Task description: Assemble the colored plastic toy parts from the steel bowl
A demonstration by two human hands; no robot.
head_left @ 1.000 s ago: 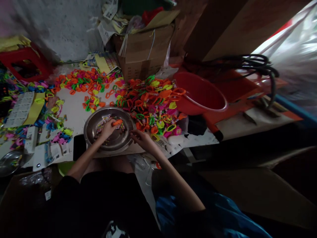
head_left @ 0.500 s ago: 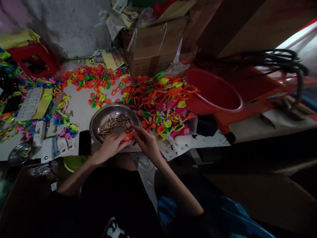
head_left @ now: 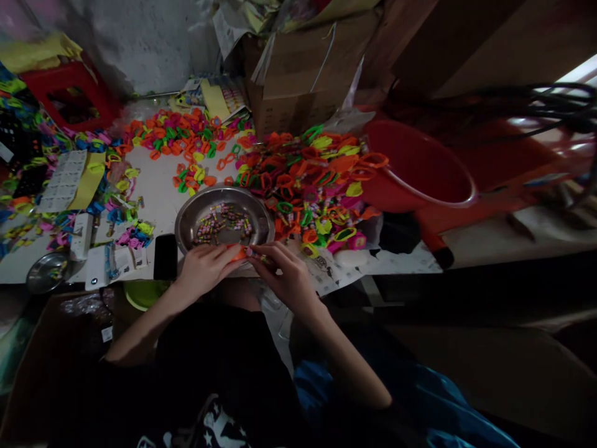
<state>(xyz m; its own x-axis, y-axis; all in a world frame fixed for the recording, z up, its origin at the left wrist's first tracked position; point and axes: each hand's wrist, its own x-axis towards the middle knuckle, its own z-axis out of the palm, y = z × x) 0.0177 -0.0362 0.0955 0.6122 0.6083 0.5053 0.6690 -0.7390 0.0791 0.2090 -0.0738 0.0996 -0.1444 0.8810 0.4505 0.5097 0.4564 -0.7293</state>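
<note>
At near rim of metal bowl [head_left: 262,219], left hand [head_left: 208,267] pinched orange plastic piece [head_left: 239,254] between thumb and fingers. Right hand [head_left: 285,271] met it there, fingertips pressed about small pinkish bit [head_left: 249,251] at its right end, details too small to tell. Striped cylinders [head_left: 214,227] lay inside bowl. Right of bowl sprawled bright heap [head_left: 321,180]; farther right stood red basin [head_left: 420,168].

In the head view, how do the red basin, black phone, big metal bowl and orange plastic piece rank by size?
1. Red basin and big metal bowl: too alike to rank, given differing distances
2. Black phone
3. Orange plastic piece, partly hidden by the left hand
</note>
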